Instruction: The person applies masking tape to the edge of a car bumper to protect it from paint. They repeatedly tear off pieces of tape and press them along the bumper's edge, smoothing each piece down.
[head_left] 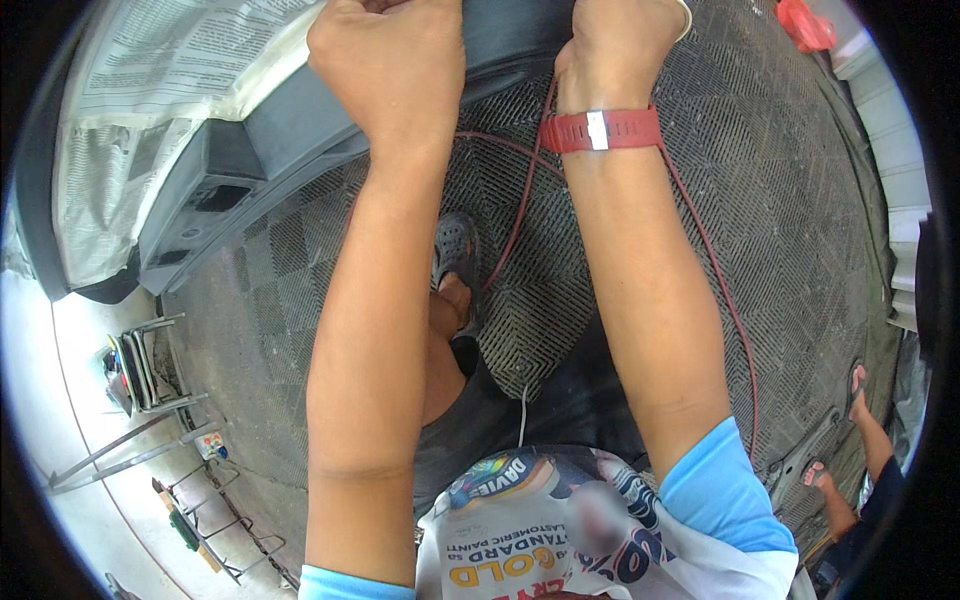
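Observation:
My left hand [392,65] is raised at the upper edge, in front of a dark grey car bumper [300,125]. Its fingers are curled together and partly cut off by the picture's edge, so I cannot make out what they pinch. To its right my right hand [622,50], with a red strap [635,128] on the wrist, is closed. A pale curved rim [687,14] shows past its outer side, seemingly a roll of masking tape, mostly hidden. Newspaper [170,60] covers the panel at the upper left, edged with cream masking tape [275,75].
A thin red hose [705,235] winds across the dark ribbed floor mat [540,330]. My shoe [455,245] stands below the bumper. Metal racks [150,370] are at the left. Another person's feet [815,473] show at the lower right, and a red plastic bag [805,25] lies at the upper right.

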